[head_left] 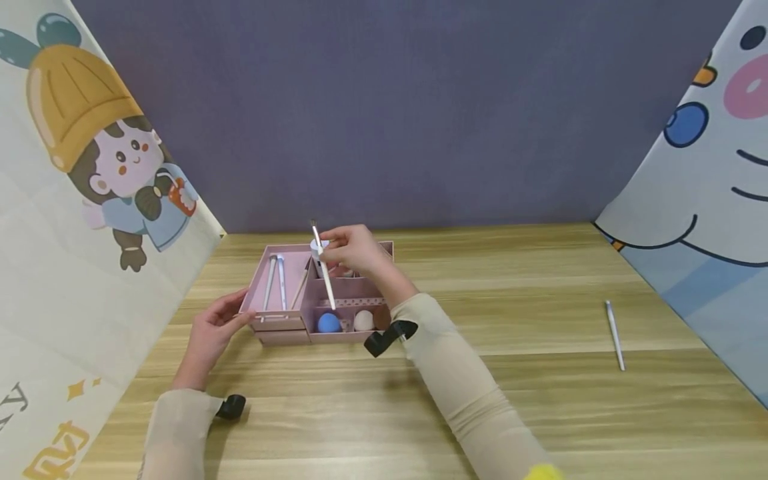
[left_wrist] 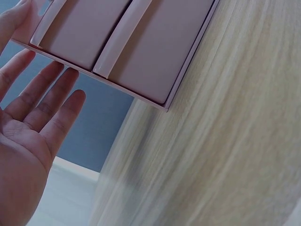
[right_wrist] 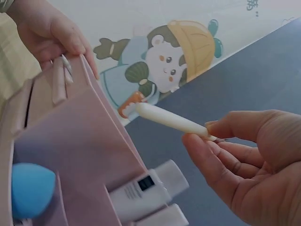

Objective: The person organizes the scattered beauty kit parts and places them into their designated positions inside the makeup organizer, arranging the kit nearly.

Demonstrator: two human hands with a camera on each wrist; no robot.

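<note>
My right hand (head_left: 355, 252) pinches a white-handled makeup brush (head_left: 327, 277) between thumb and fingers, above a pink organizer box (head_left: 306, 293). The brush is tilted, its dark bristles upward; in the right wrist view the pale handle (right_wrist: 171, 119) points toward the box. My left hand (head_left: 213, 327) holds the box's near left corner, thumb on the front side and fingers at the outer side. In the left wrist view the fingers (left_wrist: 56, 89) reach the edge beside the drawer fronts (left_wrist: 155, 52). Several brushes (head_left: 282, 283) lie in the box's left top tray.
The box's right compartments hold a blue makeup sponge (head_left: 328, 323), a pale round sponge (head_left: 363, 321) and a white bottle (right_wrist: 141, 195). Another white stick-like item (head_left: 615, 335) lies on the wooden table (head_left: 510, 400) at right. A dark panel (head_left: 420, 113) stands behind.
</note>
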